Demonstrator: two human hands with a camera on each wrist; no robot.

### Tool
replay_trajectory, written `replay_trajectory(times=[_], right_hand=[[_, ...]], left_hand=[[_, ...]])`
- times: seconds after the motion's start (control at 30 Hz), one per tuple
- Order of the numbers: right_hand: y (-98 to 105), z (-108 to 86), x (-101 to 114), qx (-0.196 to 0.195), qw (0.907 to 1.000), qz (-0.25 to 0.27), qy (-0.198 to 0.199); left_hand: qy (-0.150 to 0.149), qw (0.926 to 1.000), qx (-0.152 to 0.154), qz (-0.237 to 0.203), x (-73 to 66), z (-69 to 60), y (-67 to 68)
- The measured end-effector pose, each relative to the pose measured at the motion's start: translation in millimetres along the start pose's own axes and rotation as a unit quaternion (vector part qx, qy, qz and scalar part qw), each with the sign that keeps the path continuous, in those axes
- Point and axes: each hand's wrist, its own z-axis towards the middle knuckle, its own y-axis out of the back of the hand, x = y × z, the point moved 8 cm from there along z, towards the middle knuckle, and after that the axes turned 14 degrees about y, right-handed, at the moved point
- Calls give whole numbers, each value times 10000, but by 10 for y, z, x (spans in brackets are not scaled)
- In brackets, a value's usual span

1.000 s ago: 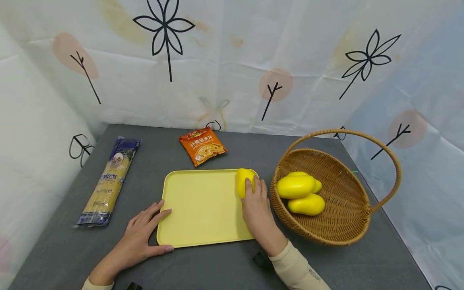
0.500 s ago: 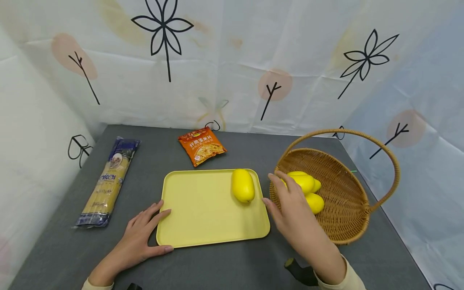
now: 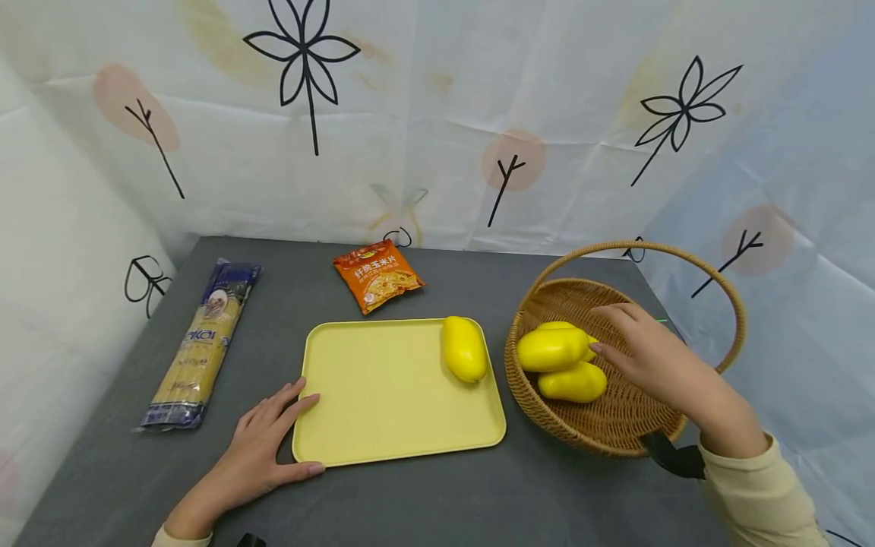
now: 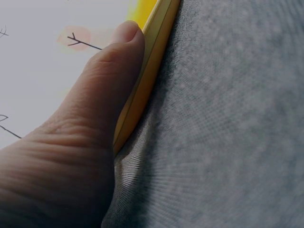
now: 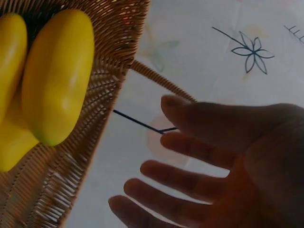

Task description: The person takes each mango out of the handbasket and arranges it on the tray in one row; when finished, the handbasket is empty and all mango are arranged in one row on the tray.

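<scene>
Hovering over basket at right of frame: right hand, fingers loosely parted, holding nothing. Yellow fruits heaped in basket's left part. Left hand, fingers spread, touching lower-left edges of tray at centre; single fruit in tray's upper right corner. Orange packet on bench, above tray in frame.

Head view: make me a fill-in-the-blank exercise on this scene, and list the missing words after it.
1. The number of yellow fruits lying on the tray is ____.
2. In the head view, the basket stands to the ____ of the tray.
3. The main colour of the snack bag beyond the tray is ____.
4. The hand at the tray's edge is the person's ____ one.

Missing words: one; right; orange; left.
</scene>
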Motion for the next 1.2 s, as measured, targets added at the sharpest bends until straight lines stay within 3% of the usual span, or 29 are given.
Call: replay_trajectory(times=[0.13, 0.47, 0.6, 0.8, 0.97, 1.2], right_hand=[[-99, 142, -68, 539, 9976, 112, 420], [-506, 596, 6, 1288, 9849, 67, 1155], [-673, 691, 38, 1650, 9790, -118, 1188], [-876, 715, -33, 2124, 9725, -331, 898], [-911, 711, -53, 2156, 9715, -386, 904], [-762, 704, 0, 1883, 9750, -285, 1143]], left_hand=[[11, 10000, -26, 3, 15, -6, 19], [-64, 9999, -103, -40, 38, -14, -8], [-34, 10000, -88, -10, 33, -4, -18], [-17, 10000, -55, -33, 20, 9, -8], [15, 10000, -49, 27, 16, 10, -12], [47, 10000, -48, 39, 36, 15, -12]])
